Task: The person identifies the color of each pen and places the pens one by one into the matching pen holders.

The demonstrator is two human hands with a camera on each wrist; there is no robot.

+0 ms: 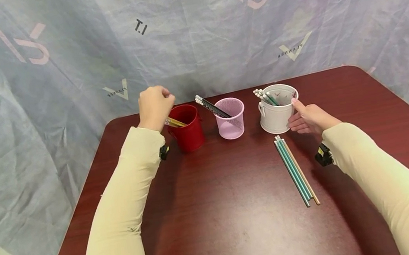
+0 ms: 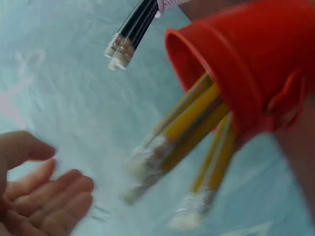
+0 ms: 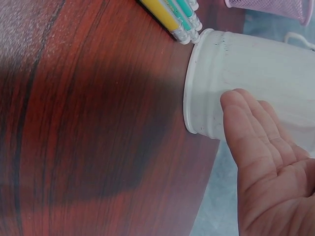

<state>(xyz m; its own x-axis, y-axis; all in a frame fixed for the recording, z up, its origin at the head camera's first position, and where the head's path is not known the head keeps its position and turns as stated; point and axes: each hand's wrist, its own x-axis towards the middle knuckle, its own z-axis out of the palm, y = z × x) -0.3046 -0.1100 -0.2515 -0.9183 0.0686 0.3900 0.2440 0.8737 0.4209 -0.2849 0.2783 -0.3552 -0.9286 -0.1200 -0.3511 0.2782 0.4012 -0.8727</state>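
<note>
My left hand hovers above the left rim of a red bucket, its fingers loosely bent with nothing in them. Several yellow pencils lean out of that bucket, eraser ends up, apart from the hand in the left wrist view. At a white bucket, my right hand is held along the right side, fingers extended and thumb at the rim. Whether the fingers press on the wall is hard to tell. Green pencils with white erasers stand inside the white bucket.
Between the buckets stands a pink mesh cup with black pencils leaning left. Several green pencils and a gold-coloured pencil lie side by side on the dark red table. A printed grey cloth hangs behind.
</note>
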